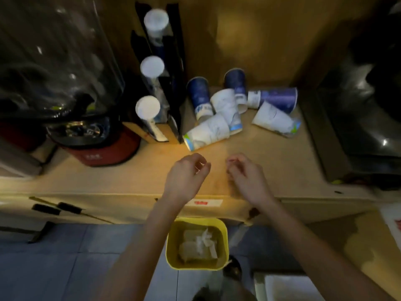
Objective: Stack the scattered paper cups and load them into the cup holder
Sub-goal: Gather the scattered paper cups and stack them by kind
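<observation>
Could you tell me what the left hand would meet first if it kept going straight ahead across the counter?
Probably the white cup lying on its side, nearest the left hand; depth is hard to judge.

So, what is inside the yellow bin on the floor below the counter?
The yellow bin holds crumpled white paper or tissue lying on pale wrappers or plastic. Whatever lies under this waste is covered and cannot be seen.

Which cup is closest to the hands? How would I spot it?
Find the black cup holder standing on the counter. Just right of its base, at the front of the pile, lies the nearest white cup. Unlike the others, it points its green-and-blue-edged mouth toward the front left.
</observation>
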